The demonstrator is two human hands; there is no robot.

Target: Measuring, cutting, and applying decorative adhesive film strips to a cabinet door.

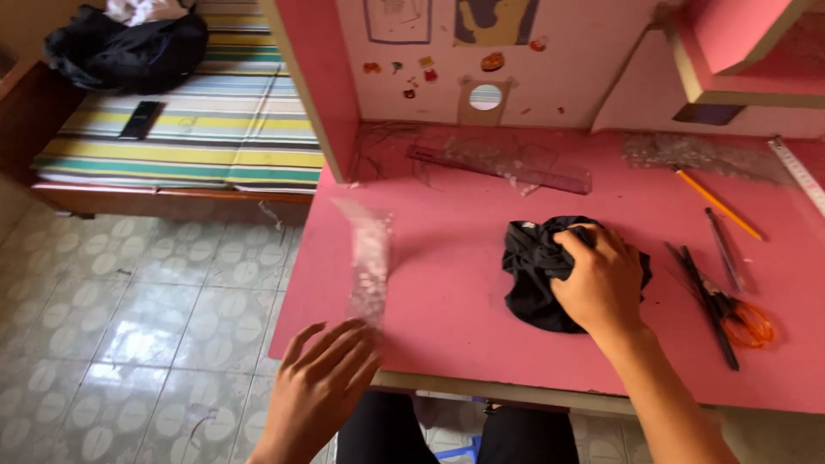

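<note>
My right hand (pixel 601 282) presses down on a crumpled black cloth (pixel 531 273) in the middle of the pink desk (pixel 447 292), fingers curled into the fabric. My left hand (pixel 322 387) hovers at the desk's front left corner, fingers apart. A strip of clear, peeled plastic film (pixel 369 262) stands up from the desk surface just above its fingertips; whether the fingers touch it is unclear.
Scissors with orange handles (pixel 726 314), a pen (pixel 726 249), an orange pencil (pixel 718 204) and a ruler (pixel 799 172) lie right of the cloth. A transparent ruler (pixel 498 167) lies near the back wall. A striped bed (pixel 189 120) with a black bag (pixel 129 51) stands left.
</note>
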